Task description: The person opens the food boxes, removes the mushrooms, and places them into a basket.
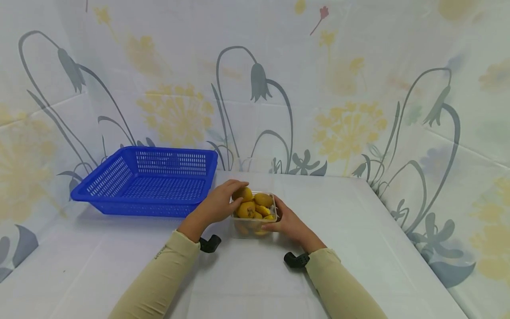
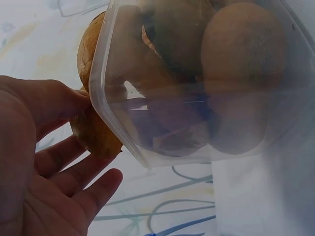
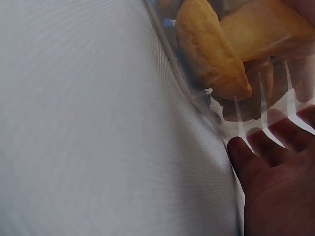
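A clear plastic container [image 1: 255,229] stands on the white table, full of yellow fruits [image 1: 246,210] whose exact kind I cannot tell. My left hand [image 1: 218,201] reaches over its left rim, thumb and fingers around a rounded yellow fruit [image 1: 244,193] at the top. In the left wrist view that fruit [image 2: 101,135] sits at the rim, between the thumb and the fingers behind it. My right hand [image 1: 291,221] grips the container's right side, thumb on the front wall. Through the clear wall in the right wrist view, a long curved yellow fruit [image 3: 209,49] shows.
Left of the container, near the back of the table, a blue slotted plastic basket [image 1: 143,207] stands with nothing visible inside. A flower-printed cloth [image 1: 255,115] rises behind and on both sides. Black cameras [image 1: 296,260] are strapped to both wrists.
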{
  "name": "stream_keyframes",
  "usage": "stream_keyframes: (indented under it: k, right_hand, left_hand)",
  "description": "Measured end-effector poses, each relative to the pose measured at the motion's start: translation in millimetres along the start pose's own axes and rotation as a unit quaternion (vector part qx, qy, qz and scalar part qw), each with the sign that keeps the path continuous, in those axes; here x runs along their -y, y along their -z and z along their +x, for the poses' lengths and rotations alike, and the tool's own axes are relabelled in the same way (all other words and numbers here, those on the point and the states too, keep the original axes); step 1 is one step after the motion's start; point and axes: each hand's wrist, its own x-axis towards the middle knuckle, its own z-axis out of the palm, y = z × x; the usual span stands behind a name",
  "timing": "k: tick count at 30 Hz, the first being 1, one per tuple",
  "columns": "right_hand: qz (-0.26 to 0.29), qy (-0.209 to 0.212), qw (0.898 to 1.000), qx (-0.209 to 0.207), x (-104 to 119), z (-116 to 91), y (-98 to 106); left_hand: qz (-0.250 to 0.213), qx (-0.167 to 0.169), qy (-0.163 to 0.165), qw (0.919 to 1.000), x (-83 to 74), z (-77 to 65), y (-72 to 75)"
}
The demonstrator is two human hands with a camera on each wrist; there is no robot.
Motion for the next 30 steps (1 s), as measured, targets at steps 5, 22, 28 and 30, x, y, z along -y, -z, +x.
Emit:
stream_keyframes:
  k: [5,22,28,30]
  right_hand:
    - [0.004,0.006,1.000,0.001,-0.1,0.2,-0.1]
    - [0.002,-0.012,1.000,-0.002,2.8,-1.3,-0.4]
    - [0.009,-0.013,1.000,0.001,3.5,-1.6,-0.1]
    - [0.012,-0.011,1.000,0.002,3.5,-1.8,0.0]
  left_hand:
    - [0.004,0.002,-0.006,1.0000,-1.1,0.3,0.3]
    - [-0.014,-0.016,-0.025,0.9995,-4.1,-1.3,8.0]
    - [-0.021,-0.024,-0.022,0.9993,-5.1,-2.2,16.0]
    - [-0.028,-0.027,-0.020,0.9990,-5.6,-2.4,19.3]
